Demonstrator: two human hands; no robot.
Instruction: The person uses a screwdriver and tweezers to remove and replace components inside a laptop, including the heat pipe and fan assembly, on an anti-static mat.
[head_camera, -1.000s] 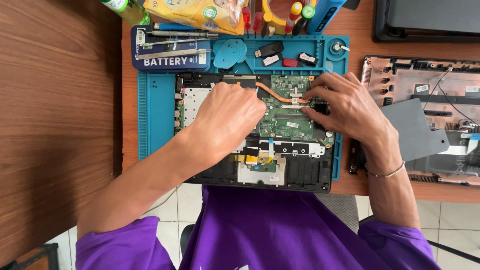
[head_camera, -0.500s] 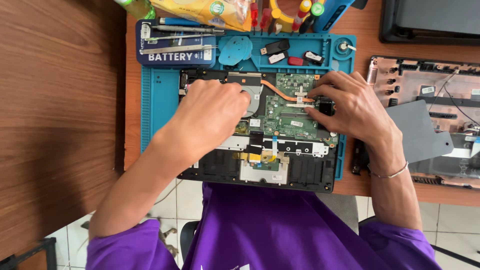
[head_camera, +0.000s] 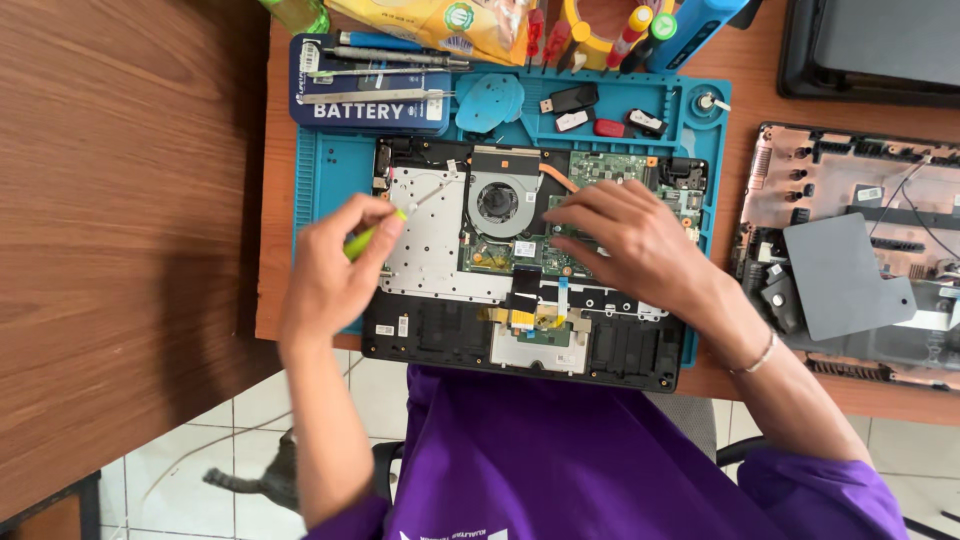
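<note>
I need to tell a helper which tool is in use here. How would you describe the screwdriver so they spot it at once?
Start at the blue repair mat and the opened laptop on it. At the laptop's left side, the left hand grips a small screwdriver, its shaft lying over the silver metal plate. Its yellow-green handle sets it apart from the grey tools above.

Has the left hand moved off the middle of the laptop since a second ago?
Yes. The left hand, gripping a green-handled screwdriver, has shifted leftward off the cooling fan it covered, now sitting over the laptop's left edge beside the silver plate.
</note>
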